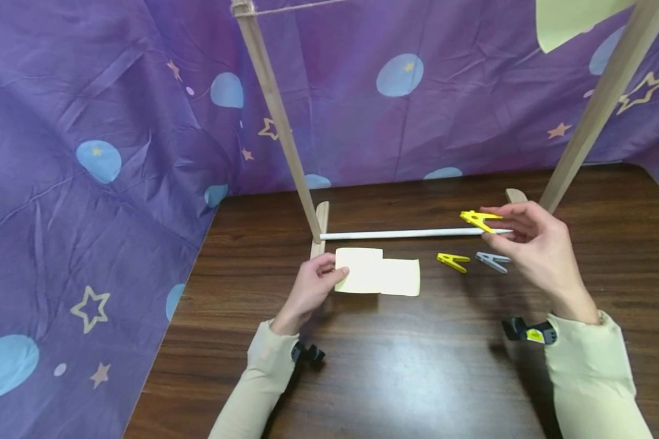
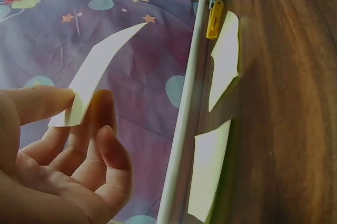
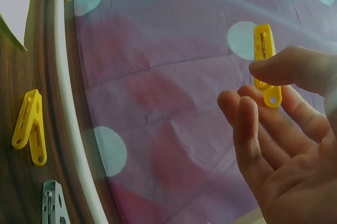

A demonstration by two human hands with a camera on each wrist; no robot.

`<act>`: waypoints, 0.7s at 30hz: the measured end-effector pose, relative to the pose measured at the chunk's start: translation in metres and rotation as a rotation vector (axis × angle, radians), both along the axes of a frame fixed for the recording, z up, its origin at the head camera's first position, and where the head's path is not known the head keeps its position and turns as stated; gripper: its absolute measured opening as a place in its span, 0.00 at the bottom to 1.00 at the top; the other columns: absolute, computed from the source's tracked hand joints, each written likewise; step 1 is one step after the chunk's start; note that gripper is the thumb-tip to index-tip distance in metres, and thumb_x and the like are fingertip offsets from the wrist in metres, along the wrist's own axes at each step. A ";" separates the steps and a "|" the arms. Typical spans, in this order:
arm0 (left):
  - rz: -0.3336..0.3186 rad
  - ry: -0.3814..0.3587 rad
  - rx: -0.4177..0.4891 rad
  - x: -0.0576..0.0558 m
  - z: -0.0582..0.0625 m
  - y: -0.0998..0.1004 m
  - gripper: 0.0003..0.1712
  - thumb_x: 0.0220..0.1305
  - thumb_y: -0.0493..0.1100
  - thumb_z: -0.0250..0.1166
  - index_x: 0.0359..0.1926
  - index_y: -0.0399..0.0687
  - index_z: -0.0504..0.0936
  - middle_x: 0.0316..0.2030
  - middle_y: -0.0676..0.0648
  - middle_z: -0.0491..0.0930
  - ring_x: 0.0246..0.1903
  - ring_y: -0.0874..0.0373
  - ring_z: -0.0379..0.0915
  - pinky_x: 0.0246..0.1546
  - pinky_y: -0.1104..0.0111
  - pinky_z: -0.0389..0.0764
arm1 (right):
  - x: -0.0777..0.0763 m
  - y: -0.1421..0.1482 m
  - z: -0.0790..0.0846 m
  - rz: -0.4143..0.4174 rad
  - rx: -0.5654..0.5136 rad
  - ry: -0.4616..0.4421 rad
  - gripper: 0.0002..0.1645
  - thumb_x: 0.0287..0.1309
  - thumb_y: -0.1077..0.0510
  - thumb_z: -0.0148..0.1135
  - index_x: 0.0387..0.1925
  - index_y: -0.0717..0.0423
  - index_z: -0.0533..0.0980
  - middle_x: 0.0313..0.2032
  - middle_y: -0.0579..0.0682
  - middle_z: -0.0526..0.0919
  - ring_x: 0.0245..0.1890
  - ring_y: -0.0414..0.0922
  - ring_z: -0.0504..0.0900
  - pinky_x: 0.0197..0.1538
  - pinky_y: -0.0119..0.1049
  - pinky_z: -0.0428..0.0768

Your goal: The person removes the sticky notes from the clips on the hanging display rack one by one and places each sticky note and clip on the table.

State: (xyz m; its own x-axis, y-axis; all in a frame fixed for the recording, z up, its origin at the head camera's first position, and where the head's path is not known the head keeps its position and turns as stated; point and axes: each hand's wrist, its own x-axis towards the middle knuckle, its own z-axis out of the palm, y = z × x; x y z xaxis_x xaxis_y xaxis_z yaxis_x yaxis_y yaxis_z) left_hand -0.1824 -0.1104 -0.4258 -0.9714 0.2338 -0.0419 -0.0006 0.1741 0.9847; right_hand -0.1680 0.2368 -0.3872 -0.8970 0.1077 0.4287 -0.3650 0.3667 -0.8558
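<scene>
Past the sleeves, a left hand (image 1: 312,283) pinches a pale yellow paper (image 1: 358,270) with its thumb and fingers above a brown table (image 1: 198,366). The left wrist view shows two loose papers (image 2: 209,174) lying on the table. At three o'clock from the held paper lie a loose yellow clip (image 1: 451,262) and, just beside it, a gray clip (image 1: 492,261). At two o'clock, a right hand (image 1: 546,250) pinches another yellow clip (image 1: 478,219). A white rod (image 1: 401,234) lies at twelve o'clock, with purple cloth (image 1: 335,146) behind.
</scene>
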 end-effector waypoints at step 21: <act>-0.146 -0.061 -0.146 0.005 -0.027 -0.008 0.08 0.64 0.35 0.61 0.35 0.30 0.75 0.21 0.54 0.71 0.20 0.61 0.66 0.21 0.73 0.68 | -0.006 0.005 -0.015 0.004 0.240 -0.103 0.20 0.45 0.70 0.73 0.43 0.61 0.79 0.30 0.28 0.79 0.28 0.24 0.77 0.32 0.16 0.75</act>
